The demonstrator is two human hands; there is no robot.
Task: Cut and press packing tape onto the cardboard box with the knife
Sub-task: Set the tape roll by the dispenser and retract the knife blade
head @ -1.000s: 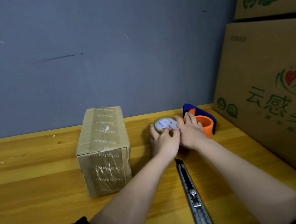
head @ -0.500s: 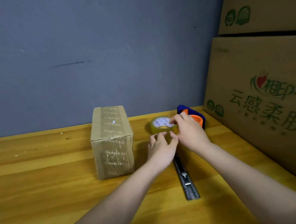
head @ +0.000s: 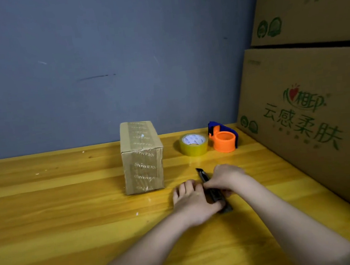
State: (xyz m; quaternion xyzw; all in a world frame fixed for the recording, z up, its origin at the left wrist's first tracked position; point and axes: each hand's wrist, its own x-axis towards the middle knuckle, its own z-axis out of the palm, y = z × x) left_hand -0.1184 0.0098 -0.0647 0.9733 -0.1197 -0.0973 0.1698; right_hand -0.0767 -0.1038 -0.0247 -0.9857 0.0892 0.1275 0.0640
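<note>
Both hands on the knife (head: 212, 190), which lies flat on the yellow wooden bench (head: 59, 209), dark tip pointing toward the back edge. Right hand (head: 225, 178): fingers curled over the knife's middle, gripping it from the right. Left hand (head: 193, 201): fingers loosely bent, resting on the bench left of the knife, thumb side against the handle near its rear end; can't tell if it actually grips. Box (head: 141, 157) stands upright, taped over top and front, just left of the hands, not touched. Tape roll (head: 193, 144) lies flat near the back edge, right of the box. Orange and blue dispenser (head: 223, 139) just beside the roll. Big printed cartons (head: 308, 96) stacked along the right edge.
</note>
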